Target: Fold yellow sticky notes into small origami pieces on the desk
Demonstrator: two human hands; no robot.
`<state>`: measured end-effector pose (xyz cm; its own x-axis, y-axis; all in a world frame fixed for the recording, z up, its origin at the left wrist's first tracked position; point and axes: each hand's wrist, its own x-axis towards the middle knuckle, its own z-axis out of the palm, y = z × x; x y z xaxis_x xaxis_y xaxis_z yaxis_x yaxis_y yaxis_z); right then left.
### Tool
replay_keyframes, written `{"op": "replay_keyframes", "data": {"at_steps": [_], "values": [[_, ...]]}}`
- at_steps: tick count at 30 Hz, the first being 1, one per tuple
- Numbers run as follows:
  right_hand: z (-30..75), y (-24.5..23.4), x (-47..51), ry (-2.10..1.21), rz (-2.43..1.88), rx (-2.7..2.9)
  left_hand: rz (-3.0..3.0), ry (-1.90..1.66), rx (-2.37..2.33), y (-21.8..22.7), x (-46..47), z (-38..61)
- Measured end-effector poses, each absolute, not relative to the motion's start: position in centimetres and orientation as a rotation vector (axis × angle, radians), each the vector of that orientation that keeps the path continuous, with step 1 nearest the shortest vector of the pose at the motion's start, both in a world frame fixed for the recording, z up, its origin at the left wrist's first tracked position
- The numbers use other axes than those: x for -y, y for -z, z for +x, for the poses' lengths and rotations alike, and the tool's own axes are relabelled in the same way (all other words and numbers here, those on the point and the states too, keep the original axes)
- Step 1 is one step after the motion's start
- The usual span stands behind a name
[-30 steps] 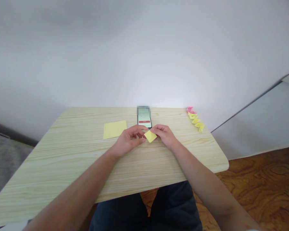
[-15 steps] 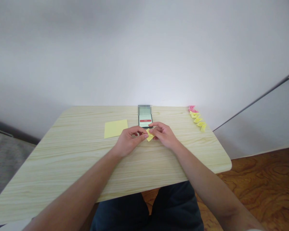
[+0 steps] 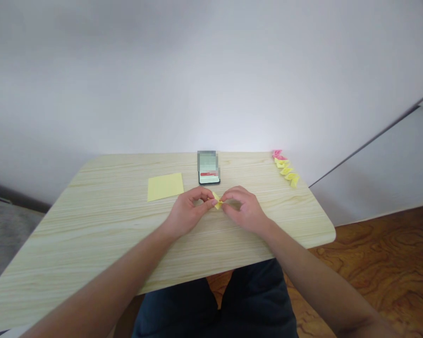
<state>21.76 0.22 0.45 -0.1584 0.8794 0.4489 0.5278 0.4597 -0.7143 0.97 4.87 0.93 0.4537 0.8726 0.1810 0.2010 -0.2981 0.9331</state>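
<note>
Between my hands, over the middle of the table, is a small piece of folded yellow paper [image 3: 216,200]. My left hand [image 3: 190,210] pinches its left side between thumb and fingers. On the right side, the thumb and index finger of my right hand [image 3: 245,209] close on its edge. The fingertips cover part of the paper, so its full shape is hidden. A flat yellow sheet stack [image 3: 165,186] lies left of my left hand. Just beyond the hands rests a phone [image 3: 208,168] with its screen lit.
Along the right back edge of the wooden table [image 3: 109,234] stands a row of folded yellow paper pieces [image 3: 287,171], with a pink folded piece [image 3: 278,154] at its far end. A white wall [image 3: 211,75] rises behind the table.
My right hand has shifted slightly right, and its index finger has drawn back from the phone to pinch the paper's edge. The view has moved a little.
</note>
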Motion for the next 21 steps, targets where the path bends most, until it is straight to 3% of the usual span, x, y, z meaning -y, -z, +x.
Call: {"op": "replay_keyframes", "data": {"at_steps": [9, 21], "values": [[21.7, -0.2, 1.0, -0.39, -1.148, 1.862, 1.654, -0.896, -0.927, -0.5, -2.7, 1.1], [21.1, 0.9, 1.6, -0.068, -1.234, 2.298, 2.511, -0.685, -1.151, 0.2, -2.3, -0.1]]}}
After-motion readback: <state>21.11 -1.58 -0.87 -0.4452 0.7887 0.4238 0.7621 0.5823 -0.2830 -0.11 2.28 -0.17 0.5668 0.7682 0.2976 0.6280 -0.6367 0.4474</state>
